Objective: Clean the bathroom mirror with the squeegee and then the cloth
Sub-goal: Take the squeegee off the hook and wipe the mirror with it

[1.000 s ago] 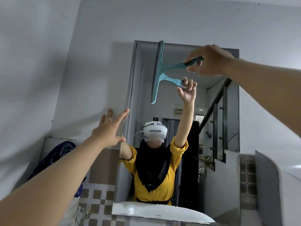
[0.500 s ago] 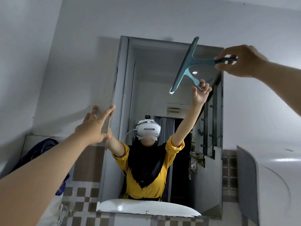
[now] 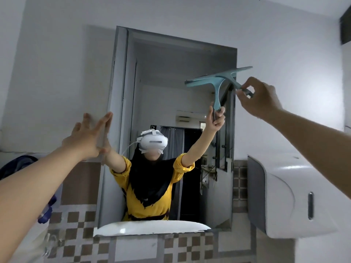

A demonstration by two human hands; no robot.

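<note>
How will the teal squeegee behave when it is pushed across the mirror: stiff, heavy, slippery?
The squeegee probably stays stiff: its blade bar looks straight. It seems light, since the right hand holds it by fingertips alone. That pinch on the thin handle could slip or twist against the mirror.

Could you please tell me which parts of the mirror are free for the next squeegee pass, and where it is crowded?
The rectangular wall mirror has open glass across its middle and lower part, between the left hand at the left edge and the white wall dispenser on the right. The upper right corner is crowded: the right hand holds the teal plastic squeegee there.
</note>
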